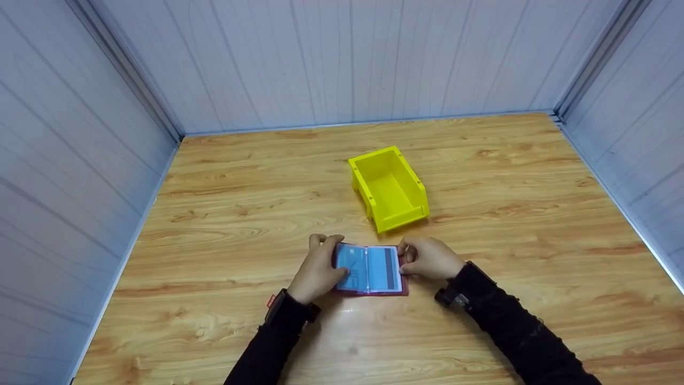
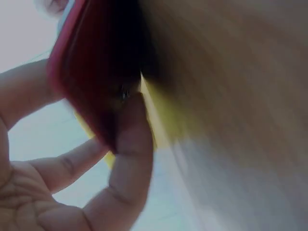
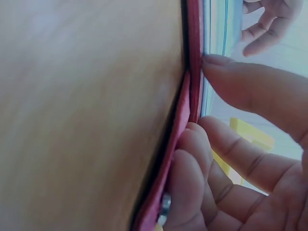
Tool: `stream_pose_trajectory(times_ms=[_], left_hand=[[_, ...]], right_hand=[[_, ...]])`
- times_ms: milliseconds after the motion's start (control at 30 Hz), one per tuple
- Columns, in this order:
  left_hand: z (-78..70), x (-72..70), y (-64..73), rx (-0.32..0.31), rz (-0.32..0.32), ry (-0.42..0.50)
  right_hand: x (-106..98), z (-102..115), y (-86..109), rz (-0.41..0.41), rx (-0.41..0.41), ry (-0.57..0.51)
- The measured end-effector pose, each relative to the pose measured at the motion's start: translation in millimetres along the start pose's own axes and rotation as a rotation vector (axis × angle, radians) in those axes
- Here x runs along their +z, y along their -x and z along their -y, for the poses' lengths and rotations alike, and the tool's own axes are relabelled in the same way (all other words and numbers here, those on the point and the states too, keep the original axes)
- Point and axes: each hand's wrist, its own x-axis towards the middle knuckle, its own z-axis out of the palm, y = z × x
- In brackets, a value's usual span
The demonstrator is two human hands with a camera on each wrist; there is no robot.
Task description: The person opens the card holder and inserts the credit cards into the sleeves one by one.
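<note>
A dark red card holder (image 1: 404, 290) lies spread open near the middle of the table, bluish cards in clear sleeves (image 1: 376, 270) showing on both sides. My left hand (image 1: 319, 270) grips its left side, thumb over the sleeve; in the left wrist view the red cover (image 2: 79, 86) runs between thumb and fingers. At the right edge, my right hand (image 1: 432, 258) pinches the holder with thumb and fingertips. The right wrist view has the thumb (image 3: 240, 79) at the edge of the sleeves, while the other fingertips touch a red flap (image 3: 163, 173) that bends away from the cover.
Just beyond the hands stands a yellow plastic bin (image 1: 390, 187), its low front side facing me. The wood-grain table (image 1: 240, 214) is bounded by pale panel walls (image 1: 331, 64) at the back, left and right.
</note>
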Motion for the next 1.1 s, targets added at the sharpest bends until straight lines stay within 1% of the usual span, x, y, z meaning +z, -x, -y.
stream_pose_trajectory(times_ms=[100,267,400,533,700,767,933,1000,1100], left_hand=[[-4.5,0.8,2.1,0.014,-0.012,0.036],[-14.0,2.7,6.1,0.079,-0.023,0.075],[-22.2,6.7,9.1,0.121,-0.016,0.078],[-29.3,13.9,10.6,0.175,-0.021,0.046],[-34.9,25.9,10.0,0.256,-0.027,-0.04],[-36.1,30.6,9.5,0.282,-0.029,-0.076],[-37.4,40.6,7.9,0.304,-0.003,-0.124],[-37.7,44.4,6.7,0.303,0.005,-0.144],[-39.0,50.1,4.7,0.313,-0.015,-0.2]], right_hand=[[0,1,-0.1,0.003,0.006,-0.008],[-1,2,0.2,0.01,0.022,-0.011],[0,2,-0.9,0.009,0.019,-0.001],[0,2,-2.5,0.006,-0.008,-0.001],[1,2,-5.0,-0.001,-0.063,-0.002],[2,3,-6.0,0.002,-0.072,-0.006],[2,4,-8.2,0.005,-0.079,-0.001],[2,4,-8.8,0.002,-0.083,0.013],[1,3,-9.4,-0.007,-0.088,0.028]])
